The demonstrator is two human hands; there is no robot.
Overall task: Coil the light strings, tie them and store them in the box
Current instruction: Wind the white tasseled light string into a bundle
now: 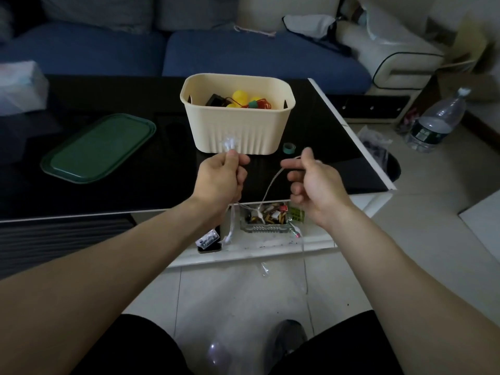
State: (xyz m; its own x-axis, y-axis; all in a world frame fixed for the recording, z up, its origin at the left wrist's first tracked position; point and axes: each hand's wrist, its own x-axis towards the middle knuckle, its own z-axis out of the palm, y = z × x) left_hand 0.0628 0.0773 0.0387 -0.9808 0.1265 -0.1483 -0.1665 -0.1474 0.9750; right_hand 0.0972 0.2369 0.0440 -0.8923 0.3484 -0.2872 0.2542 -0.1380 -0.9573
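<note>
One light string with yellow bulbs and red wire (243, 100) already lies stored inside the cream box (238, 131), which stands uncovered on the black table (108, 180); its green lid (98, 148) rests well apart to the left. Second item, a clear light string (266, 190), is in hand and only part coiled, by the look of it: a small bunch of clear bulbs (229, 143) stands above the left hand (220, 180), while a long loose tail runs down past the table edge toward the floor. Left hand: fingers curled closed, pinching the gathered loops at thumb and forefinger. Right hand (313, 182): thumb up, fingers half curled, the wire passing over the forefinger (293, 165); whether it is pinched or merely draped cannot be told. Green tape roll (289, 148) sits on the table just beside the box, untouched. Remaining, as judged: finish coiling, tie, place in box
</note>
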